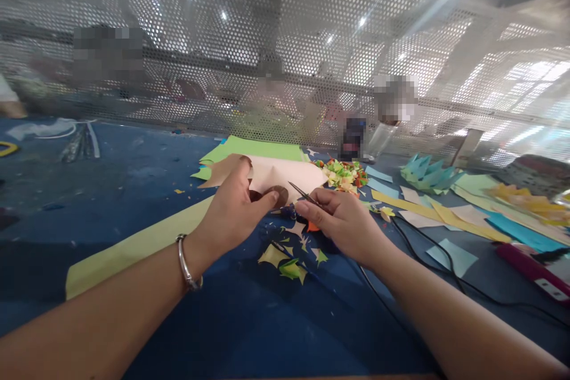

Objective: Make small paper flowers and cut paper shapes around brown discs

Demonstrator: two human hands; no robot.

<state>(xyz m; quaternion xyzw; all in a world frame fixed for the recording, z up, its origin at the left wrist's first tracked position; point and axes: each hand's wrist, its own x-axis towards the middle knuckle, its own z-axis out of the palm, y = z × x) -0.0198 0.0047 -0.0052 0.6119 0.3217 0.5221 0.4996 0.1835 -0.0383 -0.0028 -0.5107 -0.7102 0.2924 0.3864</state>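
My left hand (227, 211) is closed on a pale pink sheet of paper (294, 171), its thumb pressing near the lower edge. The sheet is bent, and its left side is in brownish shadow. My right hand (350, 219) holds a pair of scissors (301, 191) with the metal blades pointing up and left at the sheet's lower edge. My fingers hide most of the handles. Below both hands lie cut paper scraps (272, 255) in cream, green and orange. A pile of small paper flowers (342, 173) sits just beyond my right hand.
Green sheets (262, 146) lie behind the pink one, and a long yellow-green strip (133, 244) is at left. Coloured paper strips (427, 209), black cable (449, 264) and a purple power strip (529, 270) are at right. A perforated metal screen (214, 53) stands behind the blue table (222, 320).
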